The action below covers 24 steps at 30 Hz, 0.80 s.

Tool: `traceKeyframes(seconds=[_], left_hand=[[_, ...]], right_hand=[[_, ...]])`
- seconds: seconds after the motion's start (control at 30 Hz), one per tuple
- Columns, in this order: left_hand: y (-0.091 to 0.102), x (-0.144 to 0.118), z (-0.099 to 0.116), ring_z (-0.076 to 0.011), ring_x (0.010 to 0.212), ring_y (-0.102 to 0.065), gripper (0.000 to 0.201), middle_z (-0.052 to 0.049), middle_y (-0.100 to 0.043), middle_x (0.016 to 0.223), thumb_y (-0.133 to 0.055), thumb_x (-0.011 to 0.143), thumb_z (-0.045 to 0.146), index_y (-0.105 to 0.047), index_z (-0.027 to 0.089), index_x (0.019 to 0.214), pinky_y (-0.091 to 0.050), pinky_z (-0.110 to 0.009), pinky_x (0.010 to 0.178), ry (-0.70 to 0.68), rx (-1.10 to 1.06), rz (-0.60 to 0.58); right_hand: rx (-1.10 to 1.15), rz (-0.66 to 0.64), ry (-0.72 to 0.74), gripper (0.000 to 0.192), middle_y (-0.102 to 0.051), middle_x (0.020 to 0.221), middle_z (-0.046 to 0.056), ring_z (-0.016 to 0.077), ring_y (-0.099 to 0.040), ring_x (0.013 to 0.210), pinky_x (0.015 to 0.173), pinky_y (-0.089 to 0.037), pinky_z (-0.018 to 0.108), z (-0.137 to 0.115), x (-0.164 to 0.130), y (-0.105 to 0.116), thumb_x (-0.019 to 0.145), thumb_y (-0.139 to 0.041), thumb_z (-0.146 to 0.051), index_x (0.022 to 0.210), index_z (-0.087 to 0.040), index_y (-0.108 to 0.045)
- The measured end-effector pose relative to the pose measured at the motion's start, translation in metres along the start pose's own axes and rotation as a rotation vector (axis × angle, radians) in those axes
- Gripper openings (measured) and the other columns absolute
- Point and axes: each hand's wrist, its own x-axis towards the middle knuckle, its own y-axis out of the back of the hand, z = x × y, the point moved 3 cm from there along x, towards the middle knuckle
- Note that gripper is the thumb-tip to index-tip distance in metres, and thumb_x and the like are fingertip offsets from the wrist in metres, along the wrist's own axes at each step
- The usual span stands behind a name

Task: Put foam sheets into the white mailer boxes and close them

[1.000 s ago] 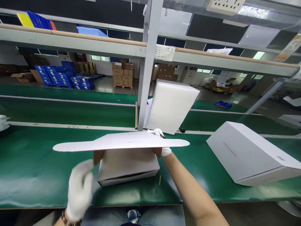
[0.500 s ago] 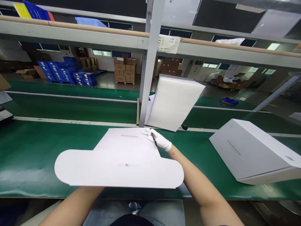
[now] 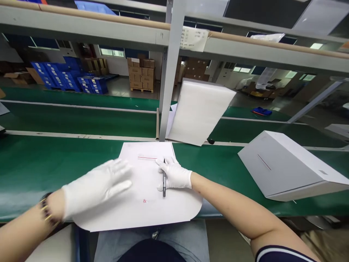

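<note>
- Head view: since the last frame, the left hand point(image 3: 99, 187) has come out from under the lid point(image 3: 141, 178) to above its left side, and the right hand point(image 3: 176, 174) has slid nearer the person.
- Left fingers spread, slightly blurred; contact with the lid unclear.
- Right hand holds a pen point(image 3: 164, 186) over the lid's right half.
- Lid lies on the green table point(image 3: 215, 163), left of a white box point(image 3: 286, 167).

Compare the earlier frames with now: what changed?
The white lid, edge-on at first, swung down flatter. The left hand came from under it to over its left side; the right hand moved in from the lid's far corner, keeping its pen. The box at right and white block behind stayed put.
</note>
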Motion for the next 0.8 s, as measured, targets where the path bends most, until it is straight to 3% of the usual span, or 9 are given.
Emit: traceKeyframes(seconds=[0.1, 0.2, 0.3, 0.43, 0.53, 0.63, 0.7, 0.8], left_hand=[[-0.029, -0.002, -0.004, -0.0373, 0.14, -0.035, 0.075, -0.017, -0.046, 0.148, -0.039, 0.089, 0.065, -0.051, 0.011, 0.14, -0.037, -0.049, 0.112, 0.064, 0.037, -0.081], [-0.06, -0.007, -0.006, -0.0397, 0.142, -0.03, 0.083, -0.022, -0.037, 0.152, -0.041, 0.088, 0.067, -0.046, 0.006, 0.143, -0.037, -0.05, 0.112, 0.06, 0.082, 0.051], [-0.075, -0.006, -0.005, -0.0435, 0.142, -0.028, 0.094, -0.026, -0.037, 0.151, -0.05, 0.078, 0.076, -0.048, 0.007, 0.142, -0.036, -0.054, 0.111, -0.026, 0.109, 0.107], [-0.069, 0.028, 0.005, -0.0462, 0.14, -0.029, 0.097, -0.026, -0.043, 0.146, -0.073, 0.064, 0.069, -0.051, 0.013, 0.141, -0.032, -0.057, 0.111, -0.043, 0.176, -0.004], [-0.055, 0.07, 0.011, -0.0431, 0.139, -0.032, 0.085, -0.024, -0.042, 0.147, -0.075, 0.071, 0.052, -0.048, 0.017, 0.143, -0.036, -0.054, 0.107, -0.001, 0.194, -0.036], [-0.046, 0.106, 0.014, -0.0414, 0.139, -0.031, 0.081, -0.023, -0.039, 0.15, -0.074, 0.074, 0.045, -0.045, 0.018, 0.145, -0.041, -0.052, 0.102, 0.034, 0.179, -0.053], [-0.044, 0.115, 0.015, -0.0409, 0.139, -0.032, 0.08, -0.022, -0.038, 0.151, -0.073, 0.075, 0.044, -0.045, 0.019, 0.145, -0.04, -0.053, 0.102, 0.057, 0.179, -0.061], [-0.045, 0.102, 0.012, -0.0436, 0.138, -0.031, 0.075, -0.02, -0.04, 0.151, -0.072, 0.074, 0.05, -0.051, 0.021, 0.14, -0.026, -0.066, 0.108, 0.085, 0.18, 0.025]], right_hand=[[-0.018, 0.174, 0.036, 0.099, -0.061, 0.114, 0.016, 0.0417, -0.034, 0.128, 0.11, -0.02, 0.063, 0.005, -0.01, -0.008, 0.055, -0.08, -0.062, 0.134, -0.011, -0.047], [-0.043, 0.321, 0.104, 0.087, -0.05, 0.13, 0.022, 0.0436, -0.036, 0.124, 0.106, -0.025, 0.064, 0.005, -0.02, -0.011, 0.047, -0.078, -0.07, 0.11, -0.013, -0.06], [-0.05, 0.303, 0.15, 0.075, -0.052, 0.129, 0.02, 0.0427, -0.041, 0.117, 0.103, -0.028, 0.066, 0.003, -0.02, -0.014, 0.047, -0.078, -0.068, 0.101, -0.017, -0.062], [-0.192, 0.248, 0.012, 0.063, -0.051, 0.133, 0.022, 0.046, -0.039, 0.12, 0.103, -0.025, 0.068, 0.009, -0.006, -0.018, 0.051, -0.084, -0.05, 0.1, -0.017, -0.063], [-0.252, 0.296, -0.072, 0.061, -0.048, 0.136, 0.024, 0.0456, -0.038, 0.123, 0.104, -0.029, 0.065, 0.024, 0.011, -0.012, 0.054, -0.086, -0.04, 0.104, -0.014, -0.062], [-0.23, 0.354, -0.068, 0.061, -0.049, 0.135, 0.023, 0.0418, -0.039, 0.124, 0.104, -0.035, 0.059, 0.042, 0.027, 0.001, 0.055, -0.086, -0.041, 0.104, -0.014, -0.061], [-0.214, 0.36, -0.051, 0.059, -0.05, 0.133, 0.022, 0.0399, -0.041, 0.121, 0.101, -0.04, 0.057, 0.051, 0.031, 0.009, 0.055, -0.086, -0.046, 0.099, -0.014, -0.061], [-0.147, 0.399, -0.032, 0.042, -0.057, 0.123, 0.018, 0.0341, -0.049, 0.112, 0.098, -0.043, 0.053, 0.057, 0.017, 0.009, 0.065, -0.08, -0.046, 0.09, -0.019, -0.059]])
